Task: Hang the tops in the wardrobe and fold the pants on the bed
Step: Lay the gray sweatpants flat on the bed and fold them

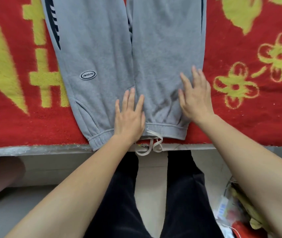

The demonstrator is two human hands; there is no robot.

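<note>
Grey sweatpants (102,54) lie flat on the bed, waistband toward me at the bed's near edge, both legs running away out of the top of the view. A dark oval logo patch (88,75) sits on the left leg, and a cream drawstring (151,145) hangs over the edge. My left hand (130,117) rests flat on the crotch area just above the waistband, fingers straight. My right hand (195,97) lies flat on the right leg near the hip, fingers spread. Neither hand holds anything.
The bed is covered by a red blanket (240,109) with yellow flower patterns. Its grey front edge (33,149) runs across the view. I stand right against it in black trousers. A cluttered pile of bags (234,212) sits on the floor at my right.
</note>
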